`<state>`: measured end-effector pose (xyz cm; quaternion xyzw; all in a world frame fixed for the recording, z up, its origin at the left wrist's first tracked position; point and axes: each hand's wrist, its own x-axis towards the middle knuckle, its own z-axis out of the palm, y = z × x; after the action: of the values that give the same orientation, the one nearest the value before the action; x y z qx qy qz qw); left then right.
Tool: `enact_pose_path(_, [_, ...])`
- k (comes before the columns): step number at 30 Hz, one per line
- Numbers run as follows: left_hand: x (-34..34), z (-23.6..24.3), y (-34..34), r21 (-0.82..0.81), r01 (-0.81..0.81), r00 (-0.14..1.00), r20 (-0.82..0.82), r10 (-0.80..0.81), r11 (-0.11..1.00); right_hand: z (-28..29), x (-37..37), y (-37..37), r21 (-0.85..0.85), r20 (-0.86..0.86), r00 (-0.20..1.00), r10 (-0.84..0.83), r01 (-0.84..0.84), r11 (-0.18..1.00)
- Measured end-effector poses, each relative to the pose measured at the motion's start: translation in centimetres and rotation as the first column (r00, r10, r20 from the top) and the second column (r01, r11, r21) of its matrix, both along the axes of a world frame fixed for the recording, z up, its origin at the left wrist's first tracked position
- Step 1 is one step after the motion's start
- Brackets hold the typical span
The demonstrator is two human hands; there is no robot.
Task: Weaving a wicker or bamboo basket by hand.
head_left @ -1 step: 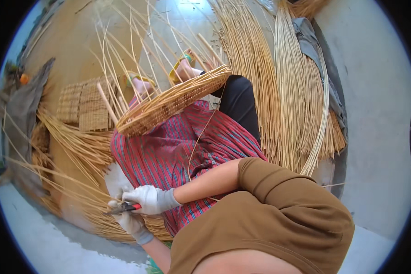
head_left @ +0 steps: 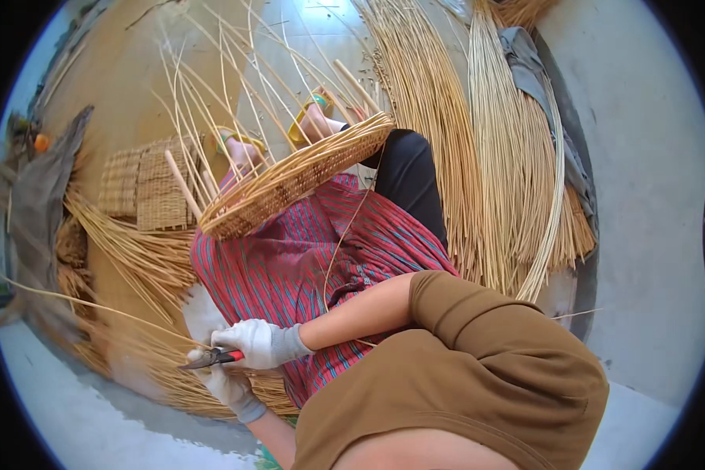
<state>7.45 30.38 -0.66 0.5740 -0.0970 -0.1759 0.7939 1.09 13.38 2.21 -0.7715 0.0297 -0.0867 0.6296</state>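
Both hands wear white knit gloves with grey cuffs and meet at lower left. My right hand is closed round pruning shears with a red handle and a dark blade pointing left. Just below, my left hand has its fingers closed at a thin wicker rod, partly behind the shears. That rod stretches off to the upper left. Across my lap lies a red striped cloth. A part-woven wicker basket rests tilted over my knees, long stakes sticking out past its far side.
Long bundles of wicker rods lie on the floor at right, beside a pale wall. Woven panels and more loose rods lie at left, near a grey cloth. Dark scraps dot the floor by the bundles.
The rod at left, smeared and doubled before, now shows as a single sharper line. Both hands and the shears have barely moved.
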Motion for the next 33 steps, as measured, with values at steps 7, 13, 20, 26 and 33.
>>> enact_pose_path(7, [1.6,-11.7,16.9,0.835,-0.366,0.772,0.025,0.635,0.412,5.1,-3.6,-15.2,0.099,0.250,0.818,-0.517,0.510,0.854])
enact_pose_path(13, [0.6,-10.7,9.6,0.860,-0.425,0.866,0.477,0.147,-0.283,0.9,-17.7,-35.3,0.125,-0.195,0.545,-0.815,0.838,0.530])
enact_pose_path(20, [1.1,4.2,-23.3,0.580,-0.512,0.303,0.812,-0.499,0.633,-15.9,-27.7,-41.4,-0.304,-0.670,0.286,-0.685,0.736,0.605])
enact_pose_path(26, [-0.4,2.7,-39.6,0.848,-0.174,0.155,0.526,-0.837,0.501,-22.9,-28.7,-34.8,-0.082,-0.722,0.230,-0.652,0.908,0.411])
enact_pose_path(33, [-1.4,3.9,-37.6,0.728,-0.316,0.186,0.676,-0.713,0.608,-23.8,-28.5,-34.8,-0.422,-0.682,0.249,-0.688,0.635,0.647])
